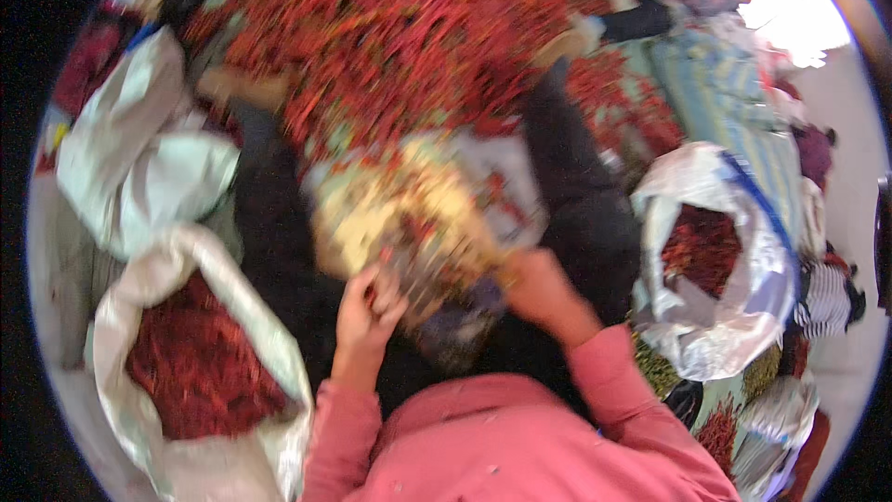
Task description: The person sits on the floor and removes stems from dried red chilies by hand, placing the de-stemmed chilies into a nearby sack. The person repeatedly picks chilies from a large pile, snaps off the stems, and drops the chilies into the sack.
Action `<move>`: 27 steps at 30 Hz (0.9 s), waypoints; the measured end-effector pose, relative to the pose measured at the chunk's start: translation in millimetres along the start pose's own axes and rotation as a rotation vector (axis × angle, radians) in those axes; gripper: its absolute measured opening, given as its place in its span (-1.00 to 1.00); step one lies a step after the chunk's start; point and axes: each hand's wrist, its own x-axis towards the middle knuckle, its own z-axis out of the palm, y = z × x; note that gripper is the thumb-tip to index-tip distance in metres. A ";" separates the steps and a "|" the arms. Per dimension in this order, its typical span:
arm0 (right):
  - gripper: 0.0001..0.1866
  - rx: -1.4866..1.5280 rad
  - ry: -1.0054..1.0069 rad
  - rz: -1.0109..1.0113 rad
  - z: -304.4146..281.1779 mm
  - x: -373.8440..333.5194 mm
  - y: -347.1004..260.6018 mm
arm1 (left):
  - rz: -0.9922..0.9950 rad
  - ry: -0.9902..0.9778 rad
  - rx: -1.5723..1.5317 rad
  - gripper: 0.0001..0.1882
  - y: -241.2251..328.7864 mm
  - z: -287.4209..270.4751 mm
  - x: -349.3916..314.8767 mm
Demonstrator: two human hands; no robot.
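Between my outstretched legs lies a pale yellow, flat-looking thing (pixel 437 188) strewn with brownish stems and bits. My left hand (pixel 370 309) is closed at its near left side, and a bit of red, apparently a dried red chilli (pixel 371 296), shows at the fingers. My right hand (pixel 546 290) reaches in from the other side, close to the yellow thing's right edge; motion blurs its fingers, so its grip cannot be made out. A dark, blurred bundle (pixel 455 325) sits between the two hands. Beyond them spreads a large heap of dried red chillies (pixel 390 37).
An open white sack (pixel 200 246) of red chillies stands at my left, with a folded pale sack (pixel 172 172) behind it. Another open sack (pixel 650 209) with chillies is at my right. Farther right lies a striped sack (pixel 720 84). Other people's limbs (pixel 636 20) show at the heap's far edge.
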 end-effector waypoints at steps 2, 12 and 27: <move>-0.68 -0.093 0.121 -0.049 -12.3 -2.2 6.7 | 0.032 0.137 0.013 -0.81 -2.1 -11.7 -3.1; -0.86 -0.093 0.048 -0.145 35.1 0.2 -13.1 | 0.034 0.144 -0.142 -0.90 -5.0 -37.5 13.4; -0.90 0.532 0.113 -0.009 48.8 31.2 -17.1 | 0.116 0.126 0.427 -0.87 -16.3 -14.0 6.4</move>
